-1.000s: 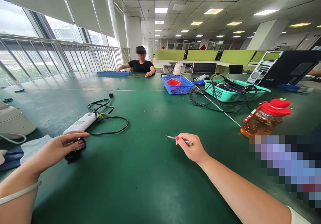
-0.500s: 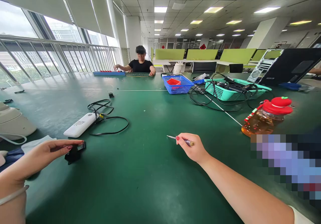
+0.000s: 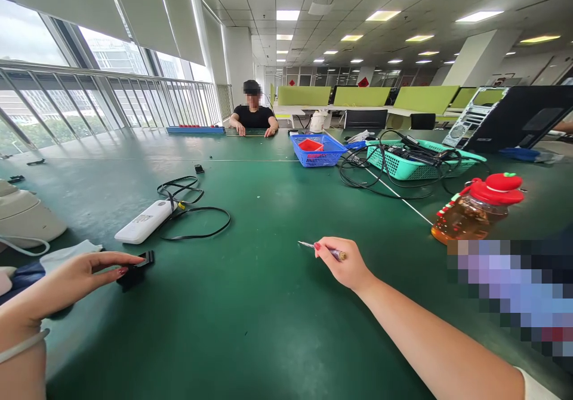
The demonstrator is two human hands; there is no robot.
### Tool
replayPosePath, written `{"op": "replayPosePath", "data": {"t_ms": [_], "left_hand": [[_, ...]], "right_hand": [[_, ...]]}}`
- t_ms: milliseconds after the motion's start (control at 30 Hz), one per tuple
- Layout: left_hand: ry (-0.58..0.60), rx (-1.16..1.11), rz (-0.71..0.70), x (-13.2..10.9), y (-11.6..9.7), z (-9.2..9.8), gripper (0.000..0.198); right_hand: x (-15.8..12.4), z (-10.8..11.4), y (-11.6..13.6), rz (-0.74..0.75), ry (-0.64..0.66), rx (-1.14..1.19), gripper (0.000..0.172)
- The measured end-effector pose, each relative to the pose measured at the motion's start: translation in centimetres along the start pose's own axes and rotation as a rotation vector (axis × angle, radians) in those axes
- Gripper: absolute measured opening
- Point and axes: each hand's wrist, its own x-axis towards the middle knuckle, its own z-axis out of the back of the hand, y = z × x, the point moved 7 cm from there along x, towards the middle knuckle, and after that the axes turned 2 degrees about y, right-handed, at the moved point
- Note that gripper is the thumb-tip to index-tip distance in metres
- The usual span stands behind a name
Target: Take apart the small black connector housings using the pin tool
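My left hand (image 3: pixel 85 274) is at the left, its thumb and fingertips closed on a small black object (image 3: pixel 134 276) with a clip-like top. Dark shadow hides the lower part of that object, so I cannot make out its exact kind. Over the middle right of the table, my right hand (image 3: pixel 347 262) grips a slim pen-like tool (image 3: pixel 336 253). Its thin silver tip points left, and a brownish end shows behind the fingers. A white power bank (image 3: pixel 145 222) with a black cable (image 3: pixel 210 236) lies just beyond my left hand.
Across the green table (image 3: pixel 250 328) sits a person (image 3: pixel 253 116) beside a long blue tray (image 3: pixel 195 129). A blue basket (image 3: pixel 319 152), a teal basket (image 3: pixel 403 167) with tangled cables and a red-lidded jar (image 3: pixel 474 215) stand on the right. A cream-coloured device (image 3: pixel 29 215) is at far left.
The black object in my left hand has tilted a little, and its frame-like top looks flatter. My right hand stays put. The person opposite has drawn one hand back from the blue tray.
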Motion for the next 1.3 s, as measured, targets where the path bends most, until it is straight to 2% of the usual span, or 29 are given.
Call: {"op": "replayPosePath", "data": {"t_ms": [67,100,400,733,933,1033,1133,1200,1300], "left_hand": [[0.145,-0.085,-0.007,0.1,0.4,-1.1,0.068],[0.181,-0.113,-0.003,0.2,0.6,-1.4,0.066],[0.236,-0.126,0.013,0.4,1.1,-2.2,0.070],[0.214,-0.007,0.022,0.8,2.4,-2.3,0.069],[0.196,-0.023,-0.013,1.1,2.8,-2.8,0.066],[0.131,-0.027,0.000,1.1,2.0,-2.3,0.069],[0.025,0.051,0.092,1.0,0.5,-1.7,0.070],[0.004,0.127,0.102,0.9,-1.2,-2.1,0.068],[0.044,0.215,0.048,1.2,-3.6,-3.7,0.071]], "right_hand": [[0.0,0.0,0.0,0.001,-0.002,0.001,0.043],[0.0,0.0,0.0,0.001,-0.002,0.001,0.043],[-0.1,0.0,0.0,-0.010,0.009,-0.007,0.044],[-0.1,-0.2,-0.2,-0.008,0.019,-0.042,0.047],[0.0,-0.2,0.0,-0.005,0.027,-0.046,0.048],[0.0,-0.2,0.1,-0.005,0.031,-0.047,0.049],[0.0,-0.1,0.2,-0.001,0.027,-0.047,0.049],[0.0,-0.2,0.2,0.000,0.026,-0.042,0.048],[-0.1,-0.3,0.1,-0.005,0.023,-0.029,0.046]]}}
